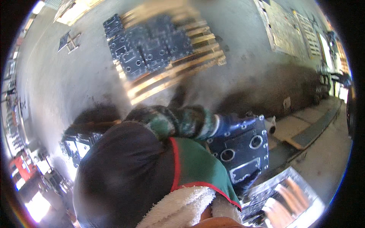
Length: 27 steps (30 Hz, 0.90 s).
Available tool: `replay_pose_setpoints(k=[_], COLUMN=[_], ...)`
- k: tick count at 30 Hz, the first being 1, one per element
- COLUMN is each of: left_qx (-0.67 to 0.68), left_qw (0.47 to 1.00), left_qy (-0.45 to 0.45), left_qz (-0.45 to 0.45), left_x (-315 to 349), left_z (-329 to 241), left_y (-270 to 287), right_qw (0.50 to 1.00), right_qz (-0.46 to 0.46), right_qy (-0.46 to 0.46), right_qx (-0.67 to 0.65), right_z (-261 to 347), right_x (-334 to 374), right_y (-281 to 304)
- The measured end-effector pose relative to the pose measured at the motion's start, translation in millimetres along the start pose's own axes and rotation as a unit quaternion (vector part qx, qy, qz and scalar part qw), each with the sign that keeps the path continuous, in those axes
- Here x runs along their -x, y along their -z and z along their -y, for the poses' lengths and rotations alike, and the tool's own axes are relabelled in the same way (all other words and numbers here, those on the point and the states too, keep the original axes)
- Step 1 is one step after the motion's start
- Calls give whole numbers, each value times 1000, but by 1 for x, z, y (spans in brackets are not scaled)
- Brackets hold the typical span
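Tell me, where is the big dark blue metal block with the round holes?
In the head view, the dark blue metal block sits right of centre, carried against a patterned sleeve, above a green cloth.

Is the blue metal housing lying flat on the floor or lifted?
Lifted: the blue housing is carried clear of the floor, face outward; the grip itself is hidden.

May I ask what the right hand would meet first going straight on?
Probably the blue metal casting, just beyond the shiny grey part under the right hand; blur leaves direction and depth unclear.
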<state>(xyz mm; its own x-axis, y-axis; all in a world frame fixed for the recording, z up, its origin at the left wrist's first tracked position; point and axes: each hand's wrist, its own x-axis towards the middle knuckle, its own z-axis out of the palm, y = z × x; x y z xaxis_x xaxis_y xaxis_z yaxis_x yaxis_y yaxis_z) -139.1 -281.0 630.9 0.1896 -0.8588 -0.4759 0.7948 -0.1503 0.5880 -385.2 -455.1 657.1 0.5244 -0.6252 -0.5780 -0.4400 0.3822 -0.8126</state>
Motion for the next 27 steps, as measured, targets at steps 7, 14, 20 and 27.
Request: replay_pose_setpoints(k=[7, 14, 20, 27], left_qx=[-5, -24, 231, 595], left_qw=[961, 818, 722, 490], left_qy=[-229, -412, -459, -613], left_qz=[-152, -401, -463, -174], left_x=[20, 2, -61, -116], left_z=[-56, -42, -14, -35], left_y=[103, 159, 187, 244], right_qw=[973, 871, 785, 675], right_qz=[226, 455, 537, 588], right_qy=[-41, -136, -174, -169], right_qx=[2, 129, 255, 414], right_z=[41, 109, 143, 132], right_x=[-175, -355, -409, -458], right_y=[-110, -265, -394, -516])
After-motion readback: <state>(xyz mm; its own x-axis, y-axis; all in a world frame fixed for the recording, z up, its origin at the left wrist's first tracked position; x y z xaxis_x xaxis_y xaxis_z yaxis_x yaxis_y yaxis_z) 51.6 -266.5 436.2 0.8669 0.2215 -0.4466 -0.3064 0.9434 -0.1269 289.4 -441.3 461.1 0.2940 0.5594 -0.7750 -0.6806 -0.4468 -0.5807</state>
